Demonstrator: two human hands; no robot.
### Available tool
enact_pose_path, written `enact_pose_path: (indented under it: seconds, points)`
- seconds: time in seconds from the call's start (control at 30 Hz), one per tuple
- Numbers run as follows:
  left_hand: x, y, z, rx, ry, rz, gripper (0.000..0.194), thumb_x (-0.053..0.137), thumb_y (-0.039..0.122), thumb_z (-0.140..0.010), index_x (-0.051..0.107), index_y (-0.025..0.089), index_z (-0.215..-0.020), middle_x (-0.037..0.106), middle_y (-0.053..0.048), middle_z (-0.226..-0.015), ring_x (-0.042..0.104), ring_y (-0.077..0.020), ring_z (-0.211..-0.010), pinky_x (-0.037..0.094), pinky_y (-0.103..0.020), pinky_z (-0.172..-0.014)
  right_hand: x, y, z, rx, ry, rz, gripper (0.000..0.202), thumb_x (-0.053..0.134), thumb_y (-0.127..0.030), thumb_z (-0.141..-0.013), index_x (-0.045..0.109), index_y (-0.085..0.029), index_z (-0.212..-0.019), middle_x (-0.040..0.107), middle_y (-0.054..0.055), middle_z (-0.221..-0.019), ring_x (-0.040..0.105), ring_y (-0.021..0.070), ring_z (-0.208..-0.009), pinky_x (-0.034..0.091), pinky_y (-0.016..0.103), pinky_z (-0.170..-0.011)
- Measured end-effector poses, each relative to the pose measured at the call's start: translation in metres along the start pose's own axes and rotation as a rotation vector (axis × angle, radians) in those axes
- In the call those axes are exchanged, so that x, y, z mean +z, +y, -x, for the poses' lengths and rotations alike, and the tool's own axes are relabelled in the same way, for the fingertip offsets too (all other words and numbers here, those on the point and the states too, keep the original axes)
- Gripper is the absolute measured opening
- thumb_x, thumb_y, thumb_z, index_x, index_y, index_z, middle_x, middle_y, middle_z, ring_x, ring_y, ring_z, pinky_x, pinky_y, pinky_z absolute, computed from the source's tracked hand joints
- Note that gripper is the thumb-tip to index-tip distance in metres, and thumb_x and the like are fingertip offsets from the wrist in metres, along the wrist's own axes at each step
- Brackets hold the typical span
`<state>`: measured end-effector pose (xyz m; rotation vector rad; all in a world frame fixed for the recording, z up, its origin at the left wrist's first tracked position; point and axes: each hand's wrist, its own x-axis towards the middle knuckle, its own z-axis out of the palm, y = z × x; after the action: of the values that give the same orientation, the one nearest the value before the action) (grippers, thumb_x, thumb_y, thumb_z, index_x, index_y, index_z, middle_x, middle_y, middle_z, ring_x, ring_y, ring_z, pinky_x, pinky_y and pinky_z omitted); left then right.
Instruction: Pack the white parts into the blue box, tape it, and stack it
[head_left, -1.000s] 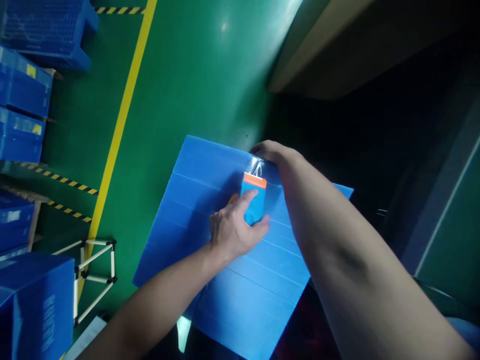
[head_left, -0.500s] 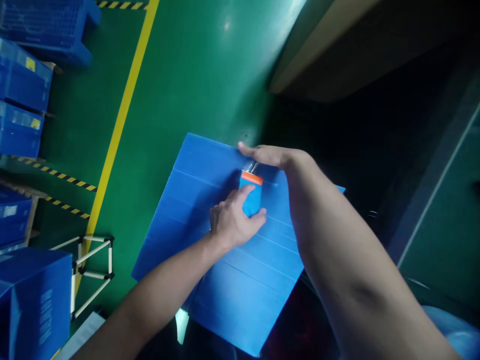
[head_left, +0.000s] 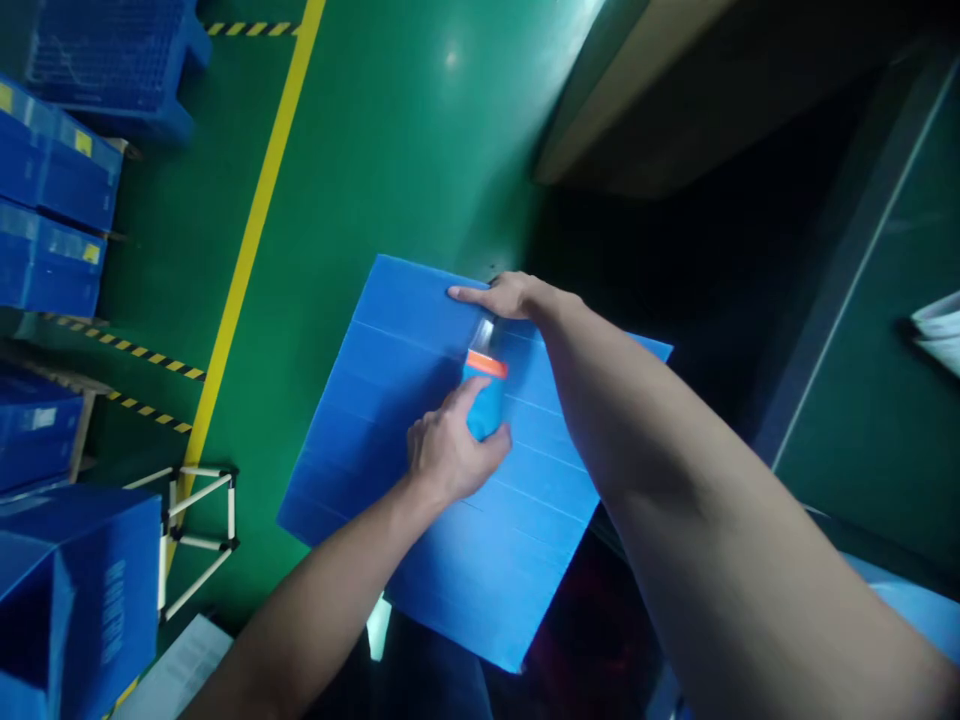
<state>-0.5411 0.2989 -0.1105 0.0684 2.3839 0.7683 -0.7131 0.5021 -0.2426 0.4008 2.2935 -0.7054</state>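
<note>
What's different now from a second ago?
The left hand has drawn the orange-edged blue tool slightly toward the person, away from the top edge of the blue panel. The right hand has slid a little left along that edge, one finger now stretched out. The tool is still held.

Counted one left hand [head_left: 454, 455], one right hand [head_left: 511, 295], one orange-banded blue tool [head_left: 486, 405], one blue panel [head_left: 480, 560]. Around them were one open blue box [head_left: 112, 590], one pipe frame [head_left: 231, 515], one yellow line [head_left: 262, 200], three striped strips [head_left: 251, 29], three yellow stickers [head_left: 82, 143]. Stacked boxes [head_left: 79, 185] overlapped; no firm count.
</note>
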Motion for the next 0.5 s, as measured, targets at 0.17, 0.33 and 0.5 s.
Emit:
enact_pose_path:
  seconds: [0.17,0.33,0.5]
  points:
    - [-0.007,-0.04,0.081,-0.075,-0.074,0.053,0.063,0.076,0.044,-0.093,0.062,0.043,-0.155,0.078,0.005,-0.144,0.081,-0.0302,-0.119,0.062,-0.044,-0.11,0.003,0.004,-0.008,0.068,-0.021,-0.062,0.097,0.065,-0.099,-0.088,0.079,-0.01,-0.121,0.075,0.022,-0.123,0.071,0.0419,-0.118,0.056,0.059,-0.11]
    - [-0.002,-0.079,0.154,-0.18,-0.11,0.086,0.06,0.073,0.041,-0.093,0.064,0.039,-0.152,0.081,0.003,-0.139,0.081,-0.0281,-0.118,0.064,-0.042,-0.107,0.004,0.008,-0.009,0.083,-0.008,-0.079,0.104,0.066,-0.1,-0.086,0.077,-0.004,-0.124,0.074,0.025,-0.127,0.069,0.0398,-0.116,0.053,0.061,-0.109]
    - [0.011,-0.091,0.162,-0.243,-0.125,0.07,0.062,0.075,0.04,-0.092,0.064,0.04,-0.153,0.08,0.003,-0.141,0.081,-0.0284,-0.118,0.063,-0.042,-0.107,0.003,0.007,0.001,0.085,0.032,-0.035,0.11,0.062,-0.101,-0.088,0.074,0.003,-0.125,0.069,0.033,-0.134,0.066,0.0453,-0.125,0.051,0.064,-0.11]
